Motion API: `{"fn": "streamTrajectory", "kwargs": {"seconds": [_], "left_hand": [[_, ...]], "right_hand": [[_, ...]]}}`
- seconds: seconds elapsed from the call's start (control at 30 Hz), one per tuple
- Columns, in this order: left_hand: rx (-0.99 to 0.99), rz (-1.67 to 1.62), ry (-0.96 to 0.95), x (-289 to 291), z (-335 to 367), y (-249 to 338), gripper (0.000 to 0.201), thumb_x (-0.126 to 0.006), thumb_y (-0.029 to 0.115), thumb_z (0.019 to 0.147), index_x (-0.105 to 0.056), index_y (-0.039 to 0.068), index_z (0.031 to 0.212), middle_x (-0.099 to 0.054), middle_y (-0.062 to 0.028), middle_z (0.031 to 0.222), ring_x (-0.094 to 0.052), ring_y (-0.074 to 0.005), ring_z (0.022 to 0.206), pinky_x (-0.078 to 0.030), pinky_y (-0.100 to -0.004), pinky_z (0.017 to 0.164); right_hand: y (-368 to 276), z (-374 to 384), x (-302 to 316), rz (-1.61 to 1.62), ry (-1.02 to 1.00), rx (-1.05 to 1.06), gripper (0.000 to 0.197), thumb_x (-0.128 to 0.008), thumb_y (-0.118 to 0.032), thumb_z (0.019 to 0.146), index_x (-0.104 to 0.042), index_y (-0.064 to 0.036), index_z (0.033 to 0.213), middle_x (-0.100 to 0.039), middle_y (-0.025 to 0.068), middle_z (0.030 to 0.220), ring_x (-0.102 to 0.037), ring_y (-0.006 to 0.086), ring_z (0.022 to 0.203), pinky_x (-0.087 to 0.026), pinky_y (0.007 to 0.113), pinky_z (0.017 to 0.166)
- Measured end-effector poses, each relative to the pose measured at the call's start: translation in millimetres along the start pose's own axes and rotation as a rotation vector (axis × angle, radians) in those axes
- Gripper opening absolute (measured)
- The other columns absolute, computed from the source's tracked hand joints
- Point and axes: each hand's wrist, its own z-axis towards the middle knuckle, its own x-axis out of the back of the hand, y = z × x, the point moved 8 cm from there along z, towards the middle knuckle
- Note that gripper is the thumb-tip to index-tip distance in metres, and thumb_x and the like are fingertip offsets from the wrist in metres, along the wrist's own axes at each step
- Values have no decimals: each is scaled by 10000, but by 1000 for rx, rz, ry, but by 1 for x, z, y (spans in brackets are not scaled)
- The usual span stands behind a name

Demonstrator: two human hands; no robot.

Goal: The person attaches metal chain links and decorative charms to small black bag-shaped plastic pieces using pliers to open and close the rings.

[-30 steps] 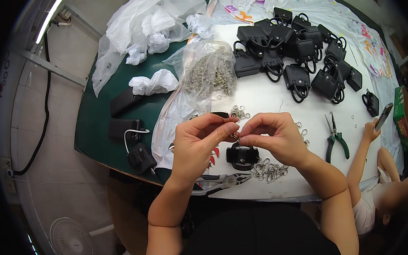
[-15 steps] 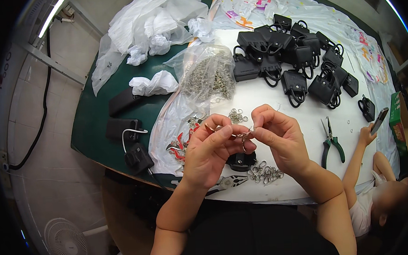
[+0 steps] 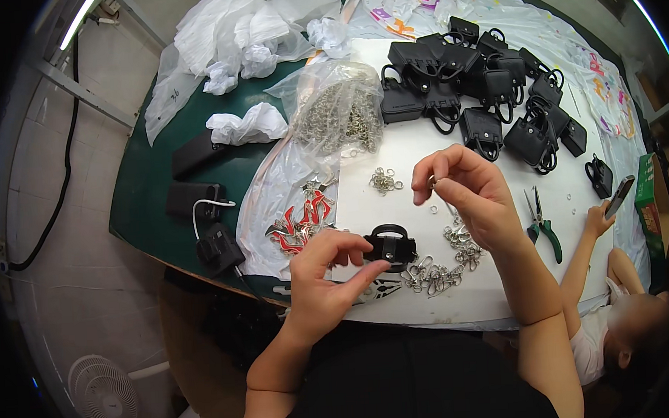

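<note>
My left hand (image 3: 324, 274) has its thumb and fingers apart, with nothing seen between them. Its fingertips are beside a small black mini bag (image 3: 391, 249) with a looped handle, lying at the table's near side. Raised over the white board, my right hand (image 3: 476, 198) pinches a small metal ring (image 3: 432, 183) between thumb and fingertip. Under that hand lie silver clasps (image 3: 464, 249), and more metal clasps (image 3: 433, 276) sit right of the mini bag. A little pile of metal rings (image 3: 384, 181) is left of my right hand. Red-and-silver charms (image 3: 303, 222) lie beyond my left hand.
Pliers (image 3: 378, 291) lie partly behind my left hand; green-handled pliers (image 3: 545, 232) lie right. A clear bag of metal rings (image 3: 341, 114), several black mini bags (image 3: 487, 80), crumpled paper (image 3: 248, 126) and power banks (image 3: 195, 199) are farther off. Another person's hand (image 3: 598, 218) holds a phone.
My hands have parted. The left, which held a charm with metal parts, has moved down beside the mini bag without it. The right has moved slightly up and right, pinching a ring.
</note>
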Motion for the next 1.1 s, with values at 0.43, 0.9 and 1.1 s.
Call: {"fn": "streamTrajectory", "kwargs": {"seconds": [0.43,0.9,1.1], "left_hand": [[-181,45,-136,-5,-7,6,281,-831,183,801,-638,28,935,-651,-84,839,-632,-180,731,-482,-306,652],[84,-742,280,-5,-7,-32,219,-699,-56,886,-622,-53,1091,-708,-124,1015,-685,-155,948,-557,-264,846],[130,-594,110,-5,-7,-24,193,-737,-18,864,-676,-59,1043,-739,-114,890,-712,-137,815,-577,-246,756]], "right_hand": [[25,-13,-40,-497,-566,-110,131,-640,-73,954,-556,-9,1031,-674,76,929,-635,168,808,-513,301,738],[24,-63,-51,-260,-53,-268,105,-633,-19,961,-573,27,1033,-670,76,843,-632,89,772,-497,230,685],[9,-51,-41,-527,-17,-88,97,-774,-20,828,-712,-41,899,-628,23,952,-553,58,718,-429,211,588]]}}
